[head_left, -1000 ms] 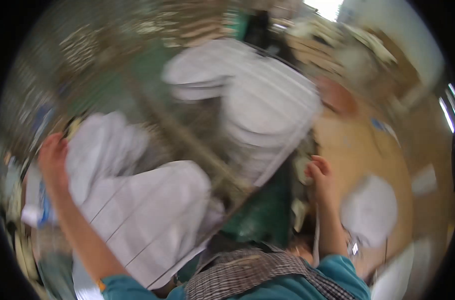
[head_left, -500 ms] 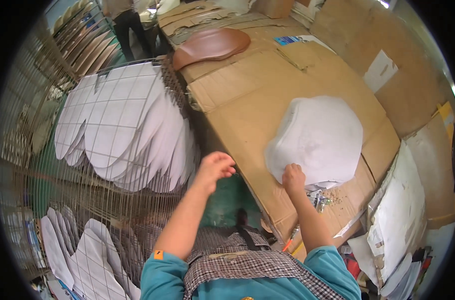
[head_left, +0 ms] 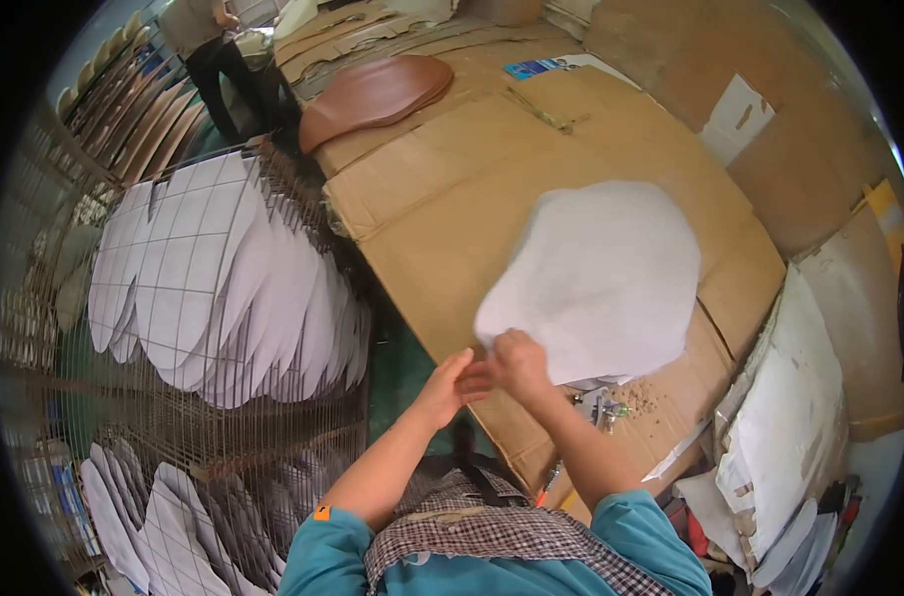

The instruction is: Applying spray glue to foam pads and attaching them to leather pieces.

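Both hands at centre frame: right hand (head_left: 516, 363) pinching near edge of white padded piece (head_left: 601, 278), left hand (head_left: 447, 382) half-open alongside; piece flat on cardboard-covered tabletop (head_left: 442, 228) for support.

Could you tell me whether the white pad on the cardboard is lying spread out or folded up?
Spread out. The white pad lies flat on the cardboard, its whole rounded outline showing; both hands meet at its near edge.
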Demonstrator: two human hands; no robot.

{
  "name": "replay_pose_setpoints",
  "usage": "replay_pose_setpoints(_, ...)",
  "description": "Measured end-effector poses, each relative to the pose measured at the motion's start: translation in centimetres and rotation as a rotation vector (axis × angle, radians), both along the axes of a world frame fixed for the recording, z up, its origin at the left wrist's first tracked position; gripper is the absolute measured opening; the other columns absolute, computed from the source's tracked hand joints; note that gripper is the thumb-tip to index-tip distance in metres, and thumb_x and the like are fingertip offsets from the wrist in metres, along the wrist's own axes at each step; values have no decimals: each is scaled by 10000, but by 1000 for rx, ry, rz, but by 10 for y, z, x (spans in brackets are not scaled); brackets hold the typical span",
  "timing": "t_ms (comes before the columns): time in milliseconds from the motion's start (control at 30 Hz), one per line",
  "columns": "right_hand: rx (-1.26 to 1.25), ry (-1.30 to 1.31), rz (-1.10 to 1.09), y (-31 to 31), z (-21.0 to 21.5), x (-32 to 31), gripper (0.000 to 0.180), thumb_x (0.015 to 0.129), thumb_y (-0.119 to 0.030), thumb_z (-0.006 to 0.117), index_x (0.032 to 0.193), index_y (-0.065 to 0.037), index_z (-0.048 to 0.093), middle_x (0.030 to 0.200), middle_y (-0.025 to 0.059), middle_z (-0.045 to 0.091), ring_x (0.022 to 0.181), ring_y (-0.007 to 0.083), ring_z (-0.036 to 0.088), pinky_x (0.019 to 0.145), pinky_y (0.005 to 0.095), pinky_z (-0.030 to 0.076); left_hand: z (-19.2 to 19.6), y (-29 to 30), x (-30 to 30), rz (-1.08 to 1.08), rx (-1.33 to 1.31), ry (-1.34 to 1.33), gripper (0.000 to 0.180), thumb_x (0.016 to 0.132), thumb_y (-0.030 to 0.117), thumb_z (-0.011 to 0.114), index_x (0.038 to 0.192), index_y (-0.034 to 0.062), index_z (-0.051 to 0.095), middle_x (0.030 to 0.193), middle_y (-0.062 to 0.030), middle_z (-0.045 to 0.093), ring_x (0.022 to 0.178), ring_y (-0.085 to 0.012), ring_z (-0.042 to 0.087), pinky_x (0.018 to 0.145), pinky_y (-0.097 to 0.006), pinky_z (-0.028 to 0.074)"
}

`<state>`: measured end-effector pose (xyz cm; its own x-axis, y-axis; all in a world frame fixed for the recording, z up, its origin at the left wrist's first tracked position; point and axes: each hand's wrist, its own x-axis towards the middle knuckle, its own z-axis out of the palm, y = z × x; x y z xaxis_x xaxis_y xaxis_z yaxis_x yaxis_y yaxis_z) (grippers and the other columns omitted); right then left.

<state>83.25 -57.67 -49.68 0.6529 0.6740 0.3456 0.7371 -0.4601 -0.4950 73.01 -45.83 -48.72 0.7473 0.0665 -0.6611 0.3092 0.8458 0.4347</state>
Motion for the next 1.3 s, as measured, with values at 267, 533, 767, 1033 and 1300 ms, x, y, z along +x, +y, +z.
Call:
replay_pose_setpoints(267, -69, 254, 164, 7, -4, -32, 130, 756, -147, 564, 701, -31, 578, 719, 132, 558, 679, 311, 562, 601, 426, 460, -17, 8, -19, 127, 60, 42, 237, 854, 308, 575, 974, 105, 558, 859, -48, 623, 761, -181, 593, 679, -351, 497)
replay_pose_setpoints(533, 25, 484, -122, -31, -25, 34, 153, 790, -158, 598, 885, -40, 624, 889, 149, 624, 829, 309, 595, 758, 386, 475, -69, 2, -10, 112, 660, 326, 122, 821, 130, 588, 875, 22, 567, 783, -31, 582, 717, -123, 562, 610, -298, 453)
replay_pose_setpoints(767, -234, -109, -1059, -211, -22, 210, 396, 731, -285, 659, 1006, -9, 589, 1017, 173, 588, 988, 333, 522, 871, 420, 405, -91, 21, -21, -17, 959, 411, 149, 807, 128, 590, 770, -16, 569, 724, -99, 613, 604, -194, 582, 514, -339, 444)
replay_pose_setpoints(1033, -391, -101, -917, -209, -22, 209, 130, 751, -195, 574, 755, -72, 617, 820, 123, 592, 815, 332, 557, 700, 433, 461, -35, 23, -8, -150, 1698, 282, 214, 815, 170, 525, 717, -21, 529, 709, -215, 561, 690, -418, 528, 609, -460, 414)
replay_pose_setpoints(1300, -269, -162, -914, -202, -24, 234, 75, 758, -135, 562, 741, -81, 611, 736, 92, 601, 722, 273, 584, 615, 376, 472, 28, 60, 5, 319, 837, -20, 148, 822, 99, 510, 783, -26, 578, 688, -25, 566, 638, -99, 502, 549, -293, 395)
